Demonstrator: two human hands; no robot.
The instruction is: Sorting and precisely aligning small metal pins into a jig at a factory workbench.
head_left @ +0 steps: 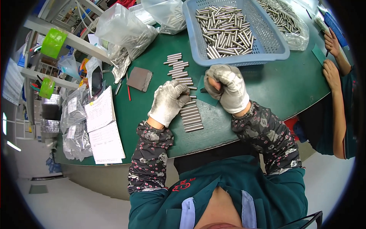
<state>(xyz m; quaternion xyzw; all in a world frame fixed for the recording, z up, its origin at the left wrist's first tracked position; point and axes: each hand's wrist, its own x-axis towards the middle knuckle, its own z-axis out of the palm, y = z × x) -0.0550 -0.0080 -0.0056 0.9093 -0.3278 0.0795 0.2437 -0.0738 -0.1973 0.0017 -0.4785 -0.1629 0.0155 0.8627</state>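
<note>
A column of short metal pins point(191, 117) lies in staggered rows on the green table. My left hand point(167, 103), in a white work glove with grey, soiled fingers, rests over the middle of this column. Its fingers are pinched together at the ends of the pins, seemingly on one metal pin point(193, 97). To the right, my right hand point(228, 87), gloved the same way with a bare fingertip showing, is curled closed. Whatever it holds is hidden by the fingers. Beside and partly under it is a dark green sheet point(208, 98).
A blue plastic basket point(234, 61) of loose pins stands beyond my hands, near clear bags point(124, 28) of pins. A brown square sheet point(139, 79), a red stick point(129, 93) and papers point(102, 129) lie left. At right, a co-worker's hands point(332, 72) work by another green sheet.
</note>
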